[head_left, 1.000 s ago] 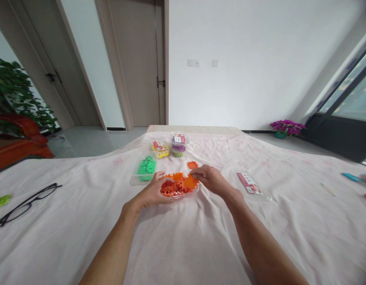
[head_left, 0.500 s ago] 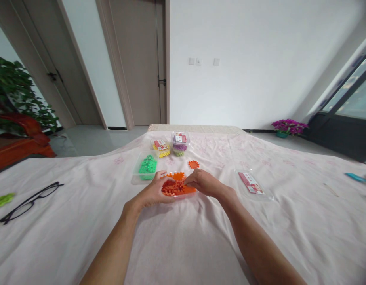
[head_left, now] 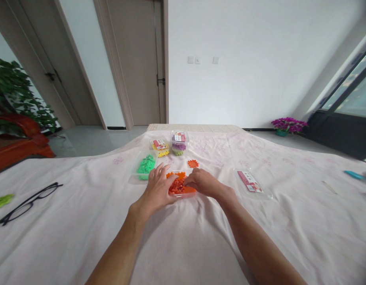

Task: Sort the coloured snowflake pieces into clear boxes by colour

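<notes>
Reaching over the pink cloth (head_left: pixel 183 241), pressed the left hand (head_left: pixel 158 189) flat on the left side of the box of orange pieces (head_left: pixel 180 187), fingers spread and holding nothing. Touched its right side with the right hand (head_left: pixel 204 183), fingers curled; could not tell if a piece was pinched. Saw that box mid-cloth, just beside the green box (head_left: pixel 145 167), one loose orange piece (head_left: pixel 193 163) close behind.
</notes>
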Motion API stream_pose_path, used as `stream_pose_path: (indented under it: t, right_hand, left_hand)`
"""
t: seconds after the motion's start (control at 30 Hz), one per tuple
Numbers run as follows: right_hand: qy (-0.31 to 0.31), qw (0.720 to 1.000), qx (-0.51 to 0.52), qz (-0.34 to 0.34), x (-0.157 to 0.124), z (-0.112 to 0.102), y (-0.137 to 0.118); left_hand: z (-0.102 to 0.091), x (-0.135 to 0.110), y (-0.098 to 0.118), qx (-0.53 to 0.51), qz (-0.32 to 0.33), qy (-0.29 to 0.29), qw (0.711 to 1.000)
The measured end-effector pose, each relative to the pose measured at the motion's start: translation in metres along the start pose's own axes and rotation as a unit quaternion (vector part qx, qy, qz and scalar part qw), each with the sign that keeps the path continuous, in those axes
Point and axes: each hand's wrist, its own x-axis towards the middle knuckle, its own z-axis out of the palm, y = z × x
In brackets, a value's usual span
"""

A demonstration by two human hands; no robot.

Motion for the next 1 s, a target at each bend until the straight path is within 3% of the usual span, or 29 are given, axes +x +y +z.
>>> stream_pose_path:
  t: [0.1,0.23,0.47,0.53,0.6,0.7,0.77,0.87,1.0]
  right_hand:
    - [0.001,1.000,0.013,0.002,-0.002,-0.002,-0.001]
    - [-0.004,0.999,0.040,0.022,-0.003,-0.003,-0.002]
    - [-0.006,0.992,0.119,0.034,-0.004,-0.003,-0.001]
    - [0.032,0.983,0.173,0.046,-0.004,-0.003,0.008]
    - [0.109,0.970,0.199,0.083,-0.004,0.000,0.023]
    - [0.224,0.944,0.170,0.172,-0.004,0.015,0.049]
    - [0.252,0.935,0.119,0.219,-0.006,0.031,0.066]
    - [0.214,0.946,0.051,0.237,-0.009,0.056,0.079]
    - [0.145,0.961,-0.021,0.233,-0.008,0.075,0.077]
  left_hand:
    - [0.009,0.001,0.002,0.063,0.029,-0.013,0.997]
    - [0.020,0.001,-0.001,0.065,0.020,-0.055,0.996]
    - [0.019,0.001,0.000,0.061,0.014,-0.057,0.996]
    - [0.017,0.002,-0.002,0.073,0.029,-0.058,0.995]
    - [0.014,0.003,-0.006,0.069,0.042,-0.055,0.995]
    - [0.012,0.005,-0.015,0.040,0.027,-0.041,0.998]
    - [0.012,0.005,-0.021,0.025,0.003,-0.028,0.999]
    - [0.013,0.004,-0.029,0.002,-0.032,-0.034,0.999]
    - [0.018,0.003,-0.037,-0.039,-0.044,-0.061,0.996]
